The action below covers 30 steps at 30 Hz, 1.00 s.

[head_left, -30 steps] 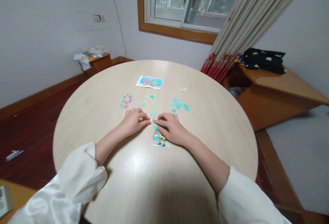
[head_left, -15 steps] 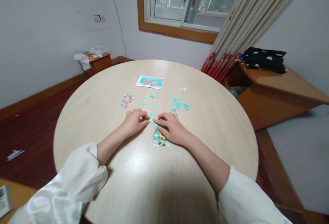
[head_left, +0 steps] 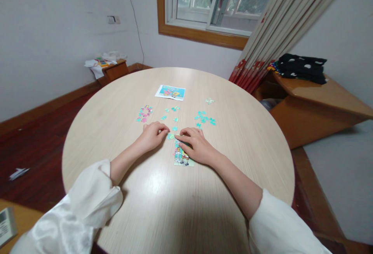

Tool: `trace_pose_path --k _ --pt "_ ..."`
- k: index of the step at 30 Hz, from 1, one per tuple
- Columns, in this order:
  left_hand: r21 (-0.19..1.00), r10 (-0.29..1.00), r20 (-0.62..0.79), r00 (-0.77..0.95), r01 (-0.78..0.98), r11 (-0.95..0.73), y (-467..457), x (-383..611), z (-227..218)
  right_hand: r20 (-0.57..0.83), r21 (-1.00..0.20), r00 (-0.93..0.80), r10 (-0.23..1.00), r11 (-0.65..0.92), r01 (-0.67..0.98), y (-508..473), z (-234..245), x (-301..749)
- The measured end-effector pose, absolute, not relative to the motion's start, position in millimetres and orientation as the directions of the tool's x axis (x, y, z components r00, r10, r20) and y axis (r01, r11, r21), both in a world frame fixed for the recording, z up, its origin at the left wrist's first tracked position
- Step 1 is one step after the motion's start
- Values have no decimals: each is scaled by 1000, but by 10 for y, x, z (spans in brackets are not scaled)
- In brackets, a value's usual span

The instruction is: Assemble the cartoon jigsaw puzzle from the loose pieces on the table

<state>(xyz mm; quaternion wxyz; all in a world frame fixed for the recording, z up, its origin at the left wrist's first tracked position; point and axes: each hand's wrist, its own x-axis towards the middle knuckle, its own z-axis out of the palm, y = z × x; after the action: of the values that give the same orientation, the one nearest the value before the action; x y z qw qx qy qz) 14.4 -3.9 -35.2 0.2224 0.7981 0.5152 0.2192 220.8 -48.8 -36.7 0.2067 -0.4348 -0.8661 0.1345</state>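
Observation:
A partly assembled cartoon jigsaw puzzle (head_left: 182, 161) lies flat on the table in front of me. My right hand (head_left: 197, 146) rests over its upper right part, fingers spread and palm down, covering some of the picture. At the puzzle's upper left corner lies a light green puzzle piece (head_left: 170, 136); whether it is joined on I cannot tell. Just left of this piece is my left hand (head_left: 154, 135), its thumb and index finger curled together with nothing visible between them. A single turquoise piece (head_left: 174, 128) sits a little beyond the fingertips.
Pink and mixed pieces (head_left: 144, 114) lie to the left, turquoise pieces (head_left: 204, 118) to the right, and pale pieces (head_left: 209, 100) farther back. Several loose pieces are scattered mid-table. A reference picture card (head_left: 170, 92) lies toward the far side of the round table (head_left: 110, 90).
My left fingertips have lifted slightly off the light green piece, which now shows more fully. My right hand stays on the puzzle.

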Motion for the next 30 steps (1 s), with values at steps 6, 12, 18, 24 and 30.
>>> trace_pose_path --k 6,12,18,24,30 --pt "616 938 174 300 710 -341 28 85 -301 250 -401 -536 806 591 700 -483 -381 2215" --pt "559 899 90 429 725 -402 -50 96 -324 249 -397 -538 805 591 702 -484 -360 2201" --pt "569 882 47 469 713 -409 -56 100 -335 243 -408 -537 808 588 699 -486 -351 2198" --pt "587 876 65 478 691 -421 -41 100 -374 239 -403 -537 809 585 703 -476 -367 2192" --pt "557 865 73 496 700 -448 -64 112 -367 229 -376 -532 815 578 724 -474 -379 2177"
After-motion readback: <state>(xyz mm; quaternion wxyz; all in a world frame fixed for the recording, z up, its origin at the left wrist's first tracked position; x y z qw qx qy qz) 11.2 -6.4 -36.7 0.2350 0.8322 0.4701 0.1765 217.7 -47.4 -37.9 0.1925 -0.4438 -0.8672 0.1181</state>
